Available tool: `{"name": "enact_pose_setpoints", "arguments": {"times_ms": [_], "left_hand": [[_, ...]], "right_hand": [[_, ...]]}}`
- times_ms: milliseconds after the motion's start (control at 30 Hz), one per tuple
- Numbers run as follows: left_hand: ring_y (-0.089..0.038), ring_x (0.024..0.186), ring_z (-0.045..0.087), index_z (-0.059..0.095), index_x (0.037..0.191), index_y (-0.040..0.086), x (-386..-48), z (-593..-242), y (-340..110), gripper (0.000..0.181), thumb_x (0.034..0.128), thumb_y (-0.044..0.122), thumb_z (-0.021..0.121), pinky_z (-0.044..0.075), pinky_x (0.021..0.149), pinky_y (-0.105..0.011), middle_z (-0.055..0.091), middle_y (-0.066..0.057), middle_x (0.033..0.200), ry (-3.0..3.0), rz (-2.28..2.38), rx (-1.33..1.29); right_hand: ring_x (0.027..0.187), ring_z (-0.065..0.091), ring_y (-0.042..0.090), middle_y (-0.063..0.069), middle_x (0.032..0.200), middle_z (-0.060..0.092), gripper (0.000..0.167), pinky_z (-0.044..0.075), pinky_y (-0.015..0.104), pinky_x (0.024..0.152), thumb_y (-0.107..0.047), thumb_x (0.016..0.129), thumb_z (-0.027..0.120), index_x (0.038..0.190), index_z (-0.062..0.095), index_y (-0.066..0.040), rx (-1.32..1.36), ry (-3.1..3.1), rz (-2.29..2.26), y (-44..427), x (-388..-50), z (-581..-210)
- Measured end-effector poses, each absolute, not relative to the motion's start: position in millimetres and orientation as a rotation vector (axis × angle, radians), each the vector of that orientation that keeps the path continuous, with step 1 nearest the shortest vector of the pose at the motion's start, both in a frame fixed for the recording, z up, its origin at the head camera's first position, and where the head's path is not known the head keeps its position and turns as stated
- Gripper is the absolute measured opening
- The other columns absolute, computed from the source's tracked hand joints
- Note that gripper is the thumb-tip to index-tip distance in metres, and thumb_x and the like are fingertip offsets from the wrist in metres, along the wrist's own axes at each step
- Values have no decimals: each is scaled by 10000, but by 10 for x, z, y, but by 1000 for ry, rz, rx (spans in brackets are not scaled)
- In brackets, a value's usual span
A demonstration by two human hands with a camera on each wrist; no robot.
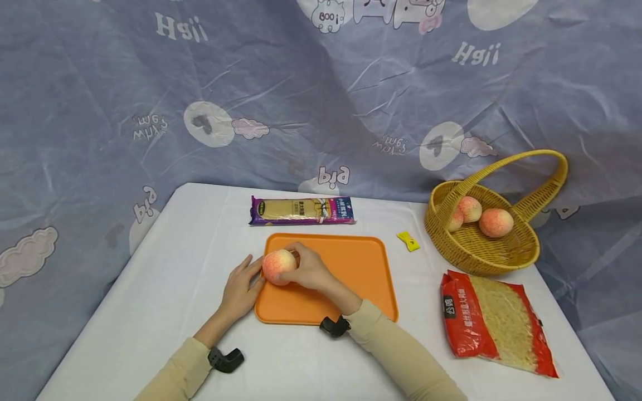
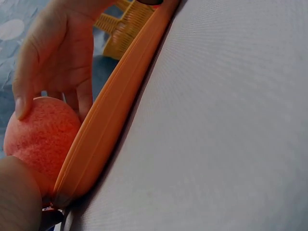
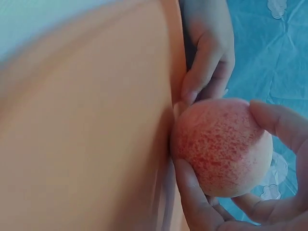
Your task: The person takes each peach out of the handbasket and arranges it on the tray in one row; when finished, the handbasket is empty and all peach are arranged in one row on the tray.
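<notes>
A red-and-yellow peach (image 1: 279, 267) is at the upper left of an orange tray (image 1: 351, 273). My right hand (image 1: 308, 270) grips it, with thumb and fingers spread around its sides, as the right wrist view also shows on the peach (image 3: 221, 147). Beside the tray's left edge is my left hand (image 1: 241, 289), its fingers extended near the peach and its thumb at the rim. In the left wrist view the peach (image 2: 43, 137) sits against the tray wall (image 2: 108, 125), and only part of the left hand shows at the lower left.
Behind the tray lies a purple pasta packet (image 1: 301, 211). A small yellow wrapped piece (image 1: 408, 241) lies to the tray's right. Further right stand a yellow wicker basket (image 1: 481, 262) with several peaches (image 1: 495, 223) and a red bag of spiral pasta (image 1: 496, 323).
</notes>
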State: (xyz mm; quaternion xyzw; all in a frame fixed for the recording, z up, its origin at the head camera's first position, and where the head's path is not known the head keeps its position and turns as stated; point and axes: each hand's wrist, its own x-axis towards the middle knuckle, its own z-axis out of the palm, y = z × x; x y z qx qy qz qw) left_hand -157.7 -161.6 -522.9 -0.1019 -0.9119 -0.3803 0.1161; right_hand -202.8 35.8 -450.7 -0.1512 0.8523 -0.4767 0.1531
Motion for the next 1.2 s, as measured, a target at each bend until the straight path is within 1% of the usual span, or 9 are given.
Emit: {"name": "enact_pose_setpoints", "arguments": {"times_ms": [267,500,700,800,1000,1200], "left_hand": [[-385,1428,345,537,1394,49,-1581,-5240,-1627,480,924,120,602,236,1149,-606,531,-120,1445,-2693,-1116,-284],[-398,1415,366,560,1370,38,-1593,-5235,-1629,455,929,139,604,250,1140,-614,558,-130,1416,-2666,-1102,-304],[-401,1412,369,549,1381,42,-1595,-5243,-1626,470,926,145,603,252,1138,-614,552,-130,1422,-2666,-1100,-307],[-402,1409,374,554,1379,51,-1592,-5247,-1623,465,929,152,604,256,1137,-609,554,-126,1421,-2661,-1100,-309],[-400,1412,366,553,1383,62,-1585,-5244,-1618,475,916,127,609,254,1135,-614,548,-127,1426,-2671,-1102,-302],[-398,1416,362,548,1389,62,-1581,-5236,-1623,484,912,120,612,252,1135,-620,545,-122,1431,-2681,-1102,-295]], "right_hand": [[949,604,213,114,1099,651,616,555,359,868,-271,779,817,1284,524,-77,-419,2451,-1360,346,-2013,-4539],[908,599,172,89,1062,663,630,537,299,803,-332,782,808,1287,535,-71,-379,2437,-1379,332,-1974,-4585],[1046,624,218,115,1209,640,676,551,348,901,-315,786,808,1335,506,-60,-377,2419,-1409,356,-1957,-4600],[1080,614,225,105,1246,624,725,545,351,920,-337,767,825,1354,497,-68,-379,2424,-1392,375,-1953,-4603],[1027,615,202,92,1199,637,761,550,334,881,-326,730,857,1356,506,-73,-380,2431,-1417,408,-1950,-4600],[975,621,177,93,1145,652,722,560,314,860,-296,735,858,1330,525,-59,-355,2415,-1474,397,-1938,-4624]]}}
